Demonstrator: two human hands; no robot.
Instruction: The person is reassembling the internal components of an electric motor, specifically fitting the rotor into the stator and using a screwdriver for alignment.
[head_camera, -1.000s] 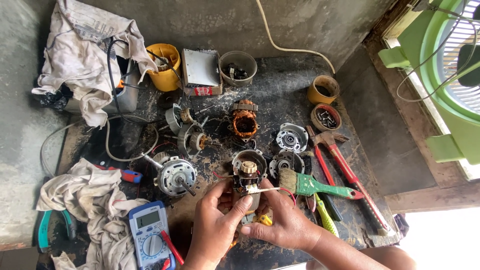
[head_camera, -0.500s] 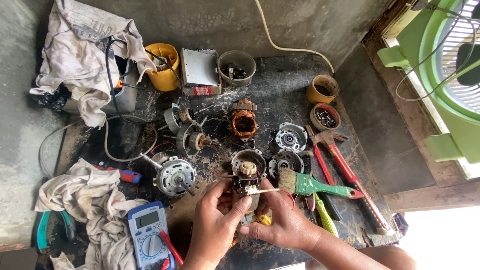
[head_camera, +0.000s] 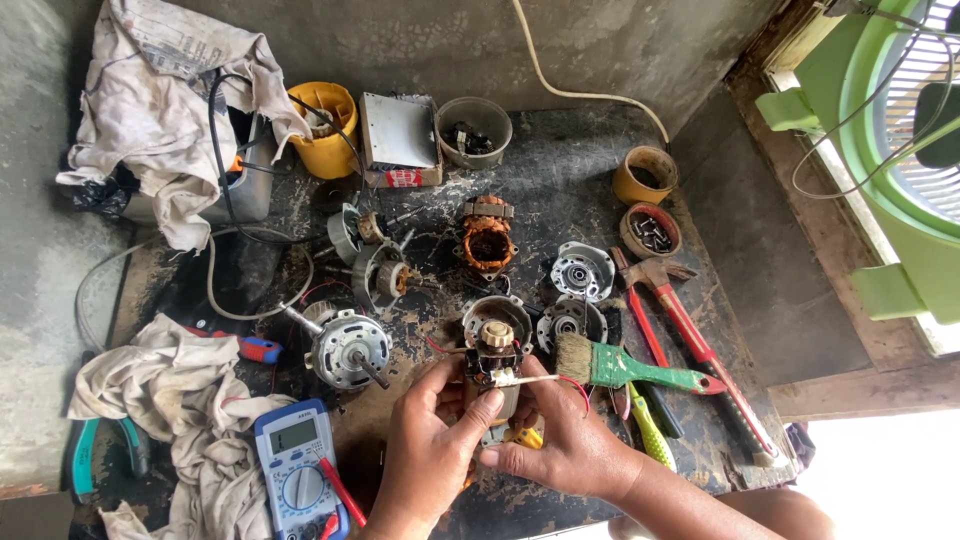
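Both my hands meet low in the middle of a dirty black workbench (head_camera: 560, 180). My left hand (head_camera: 430, 450) and my right hand (head_camera: 565, 440) together grip a small electric motor (head_camera: 496, 340) with a round metal housing and a tan gear on top. My fingertips pinch thin wires, one pale and one red, at its lower side. A green-handled paintbrush (head_camera: 620, 368) lies just right of the motor, touching my right hand's side.
Other motor parts lie around: a copper-wound stator (head_camera: 487, 240), end caps (head_camera: 582, 270), a motor with shaft (head_camera: 345, 348). A blue multimeter (head_camera: 295, 465) sits lower left by rags (head_camera: 165, 385). Red-handled hammer (head_camera: 690, 330), yellow cup (head_camera: 325, 125), small tubs (head_camera: 475, 128), green fan (head_camera: 900, 130) at right.
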